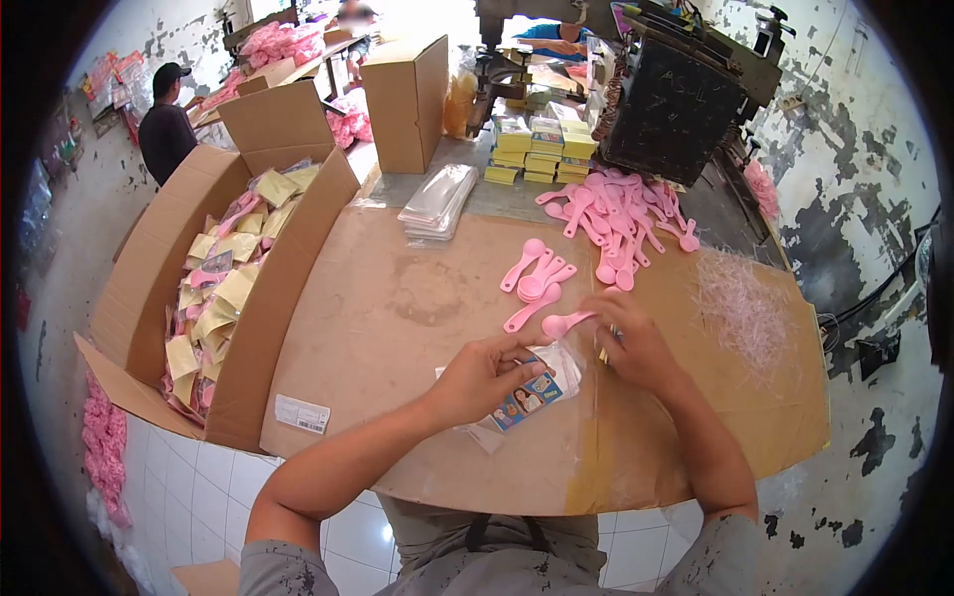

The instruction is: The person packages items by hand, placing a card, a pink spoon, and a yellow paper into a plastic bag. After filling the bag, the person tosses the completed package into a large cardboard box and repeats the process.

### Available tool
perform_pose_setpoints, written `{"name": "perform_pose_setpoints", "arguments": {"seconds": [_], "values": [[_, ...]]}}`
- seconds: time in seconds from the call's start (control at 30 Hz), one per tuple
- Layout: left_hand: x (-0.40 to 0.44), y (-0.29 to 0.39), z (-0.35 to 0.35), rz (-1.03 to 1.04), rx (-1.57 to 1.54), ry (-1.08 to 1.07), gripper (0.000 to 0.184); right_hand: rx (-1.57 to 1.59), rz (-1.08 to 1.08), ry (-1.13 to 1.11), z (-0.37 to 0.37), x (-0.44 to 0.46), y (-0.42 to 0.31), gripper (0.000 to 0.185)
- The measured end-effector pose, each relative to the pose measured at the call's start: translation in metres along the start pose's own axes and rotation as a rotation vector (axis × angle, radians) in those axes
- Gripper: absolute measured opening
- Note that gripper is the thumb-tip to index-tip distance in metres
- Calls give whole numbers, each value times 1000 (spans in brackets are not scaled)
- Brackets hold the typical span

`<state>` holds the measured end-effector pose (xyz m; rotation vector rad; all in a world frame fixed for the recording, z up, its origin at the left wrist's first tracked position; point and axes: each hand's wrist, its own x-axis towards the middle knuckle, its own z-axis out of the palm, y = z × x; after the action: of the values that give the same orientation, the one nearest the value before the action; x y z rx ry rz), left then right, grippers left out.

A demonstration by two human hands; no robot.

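Observation:
My right hand [636, 346] is closed on the handle end of a pink plastic spoon [559, 324], whose bowl points left. My left hand [487, 375] pinches a clear plastic bag with a printed blue card [527, 399] showing through or lying on it; I cannot tell which. Under it lie more clear bags [568, 370], partly hidden by my hands. Just beyond, several pink spoons [537, 283] lie in a small group on the cardboard. Behind those is a larger heap of pink spoons [606, 214]. Something small and yellow shows beneath my right hand, mostly covered.
An open carton [253, 348] at left holds packed yellow cards and pink spoons. Clear bags [437, 204] lie stacked on the cardboard-covered table [397, 437]. Yellow card stacks [542, 149], a tall box [402, 104] and a dark machine [671, 94] stand behind. Plastic shreds [745, 308] lie right. Other people are farther back.

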<state>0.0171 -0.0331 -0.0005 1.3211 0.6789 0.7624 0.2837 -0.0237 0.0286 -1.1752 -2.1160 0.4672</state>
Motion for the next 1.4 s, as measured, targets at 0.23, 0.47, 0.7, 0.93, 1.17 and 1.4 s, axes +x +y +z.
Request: {"name": "perform_pose_setpoints", "arguments": {"seconds": [0.23,0.47,0.7,0.93,1.17,1.4], "values": [[3,5,-8,8,-58,21,35,-465,-73,-180,-16,31,36,25],[1,14,-8,59,-24,99,33,-349,15,-199,-14,19,15,21],[3,10,-10,75,-61,102,37,-411,-98,-183,-17,20,10,20],[0,14,-9,67,-3,100,39,-46,-15,59,-31,12,-22,14],[2,6,-11,100,-37,78,39,0,-67,16,-38,5,-37,13],[2,0,-10,29,48,22,32,150,-23,-67,-11,1,-45,40]]}}
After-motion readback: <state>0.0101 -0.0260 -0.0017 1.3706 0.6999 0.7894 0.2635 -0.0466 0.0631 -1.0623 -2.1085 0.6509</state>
